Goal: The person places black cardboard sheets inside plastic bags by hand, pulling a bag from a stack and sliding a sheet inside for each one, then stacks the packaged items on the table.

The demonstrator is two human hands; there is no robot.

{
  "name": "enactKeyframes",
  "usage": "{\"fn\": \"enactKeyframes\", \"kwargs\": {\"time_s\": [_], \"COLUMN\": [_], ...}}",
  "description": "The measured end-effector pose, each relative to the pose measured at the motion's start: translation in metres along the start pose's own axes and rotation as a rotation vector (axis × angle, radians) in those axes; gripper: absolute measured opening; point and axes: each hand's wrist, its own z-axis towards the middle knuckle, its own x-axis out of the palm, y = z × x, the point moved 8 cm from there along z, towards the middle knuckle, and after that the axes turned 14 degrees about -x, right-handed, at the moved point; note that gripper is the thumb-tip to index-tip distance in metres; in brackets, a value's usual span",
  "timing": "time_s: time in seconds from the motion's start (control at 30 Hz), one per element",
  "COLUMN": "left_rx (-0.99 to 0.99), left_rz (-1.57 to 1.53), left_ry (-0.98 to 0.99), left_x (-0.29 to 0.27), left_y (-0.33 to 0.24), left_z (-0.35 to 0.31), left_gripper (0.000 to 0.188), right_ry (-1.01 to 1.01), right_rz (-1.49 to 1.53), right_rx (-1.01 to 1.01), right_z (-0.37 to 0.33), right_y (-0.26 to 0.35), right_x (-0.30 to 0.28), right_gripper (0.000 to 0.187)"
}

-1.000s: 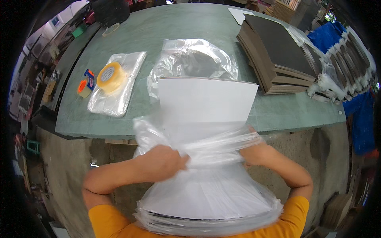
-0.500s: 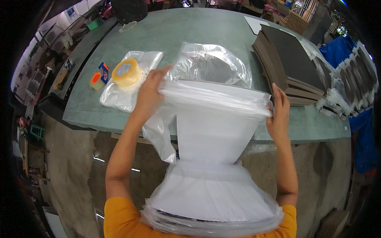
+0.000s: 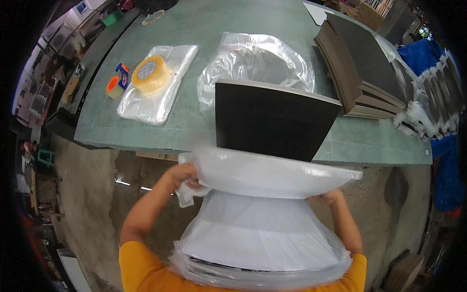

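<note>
Black board and clear film (image 3: 277, 175) meet before a broad green table (image 3: 206, 22) in a workshop.
The left hand (image 3: 185, 176) grips bunched film; the right hand (image 3: 332, 196) is partly hidden under it, its grip impossible to tell. The black board (image 3: 275, 119) stands just above centre, toward 1 o'clock; a tape roll (image 3: 154, 75) sits at 10, stacked dark boards (image 3: 365, 53) at 2, a green stool (image 3: 45, 157) on concrete floor (image 3: 87, 194) at 9.

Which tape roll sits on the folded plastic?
The larger, yellowish roll: it rests on the folded plastic, whereas the smaller, orange-centred roll sits on the green table.
</note>
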Motion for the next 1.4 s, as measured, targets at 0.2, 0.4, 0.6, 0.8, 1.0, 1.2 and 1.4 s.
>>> {"fn": "enactKeyframes", "kwargs": {"time_s": [0.2, 0.4, 0.6, 0.8, 1.0, 1.2, 1.4], "left_rx": [-0.073, 0.155, -0.125, 0.171, 0.316, 0.301, 0.386], "left_rz": [0.181, 1.068, 0.486, 0.942, 0.848, 0.939, 1.036], "left_ry": [-0.363, -0.224, -0.138, -0.846, -0.119, 0.231, -0.412], "left_x": [-0.040, 0.052, 0.022, -0.055, 0.168, 0.179, 0.127], "left_y": [0.050, 0.004, 0.016, 0.026, -0.063, 0.015, -0.028], "left_z": [0.054, 0.020, 0.024, 0.058, -0.070, 0.023, 0.095], "left_gripper": [0.016, 0.024, 0.024, 0.028, 0.022, 0.024, 0.032], "right_ry": [-0.222, -0.114, -0.174, -0.210, 0.681, 1.120, 0.958], "right_rz": [-0.310, -0.520, -0.548, -0.782, -0.140, -0.588, -0.964], "right_rx": [-0.157, -0.261, -0.260, -0.208, -0.603, -0.417, -0.164], "right_z": [0.042, 0.041, 0.042, 0.035, -0.061, -0.057, 0.015], "right_y": [-0.106, -0.019, -0.052, -0.067, 0.136, 0.035, -0.029], "right_x": [0.001, 0.006, 0.002, 0.006, 0.118, 0.187, 0.145], "right_gripper": [0.007, 0.015, 0.013, 0.008, 0.032, 0.064, 0.078]}}
